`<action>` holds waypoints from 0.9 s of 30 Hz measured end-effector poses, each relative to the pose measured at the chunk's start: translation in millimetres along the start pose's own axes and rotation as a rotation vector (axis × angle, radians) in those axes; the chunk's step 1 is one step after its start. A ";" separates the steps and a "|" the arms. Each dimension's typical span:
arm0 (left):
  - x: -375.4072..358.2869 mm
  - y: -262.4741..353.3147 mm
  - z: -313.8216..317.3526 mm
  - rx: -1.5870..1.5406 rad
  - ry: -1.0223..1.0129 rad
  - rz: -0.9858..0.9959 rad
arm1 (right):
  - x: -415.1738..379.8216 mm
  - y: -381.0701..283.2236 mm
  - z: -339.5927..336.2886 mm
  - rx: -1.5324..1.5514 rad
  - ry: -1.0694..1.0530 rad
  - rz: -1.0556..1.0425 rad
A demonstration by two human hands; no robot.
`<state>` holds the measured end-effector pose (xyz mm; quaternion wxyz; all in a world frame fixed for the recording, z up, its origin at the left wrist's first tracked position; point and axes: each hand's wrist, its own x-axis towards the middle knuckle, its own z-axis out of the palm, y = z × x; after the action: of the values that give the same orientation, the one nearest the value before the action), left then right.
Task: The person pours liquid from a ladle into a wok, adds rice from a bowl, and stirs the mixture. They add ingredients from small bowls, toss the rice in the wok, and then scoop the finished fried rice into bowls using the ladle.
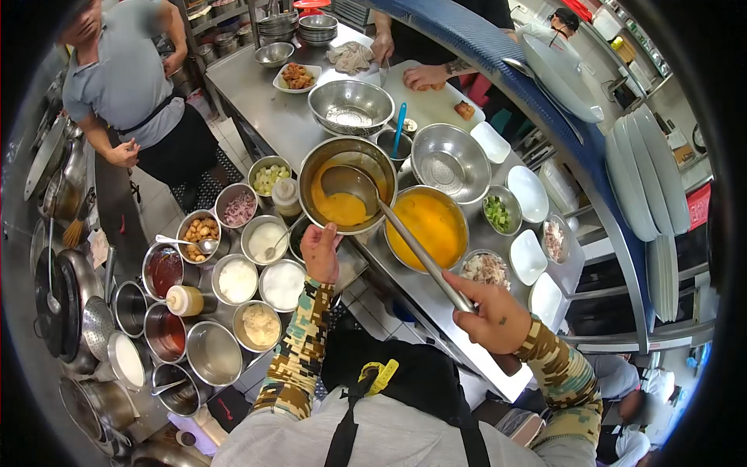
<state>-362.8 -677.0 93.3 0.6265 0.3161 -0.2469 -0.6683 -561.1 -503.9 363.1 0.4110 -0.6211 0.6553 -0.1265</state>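
My left hand (320, 252) grips the near rim of a deep metal bowl (313, 162), thumb up at the edge. Yellow-orange liquid (339, 207), like beaten egg, lies in its bottom. With my right hand (492, 315) I hold the long handle of a ladle (412, 245), fingers wrapped round it. The ladle's cup is inside the bowl, over the liquid. Just right of it, a second metal bowl (465, 247) holds more of the same liquid. Behind them are a metal colander (450, 159) and a small pot (384, 140) with a blue-handled utensil (400, 124).
At left stand several metal containers of sauces, white powders, chopped onion (237, 208) and a squeeze bottle (187, 301). White dishes (528, 257) line the table's right side. A person's hand (426, 76) works at a cutting board (405, 74); another person (128, 86) stands at left.
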 end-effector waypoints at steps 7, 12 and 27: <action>-1.3 5.4 8.5 0.068 0.044 0.005 | 23.4 -2.9 -12.9 0.301 -0.150 0.190; 9.2 6.9 12.2 0.145 0.061 -0.014 | 40.7 -13.0 -11.2 0.983 -0.078 0.414; -8.8 6.5 55.6 0.413 0.163 0.134 | 32.4 28.7 2.6 1.705 -0.113 0.264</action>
<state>-398.9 -672.5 136.7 0.6095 0.4732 -0.3475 -0.5327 -576.2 -527.1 329.7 0.7799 -0.0248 0.3822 -0.4950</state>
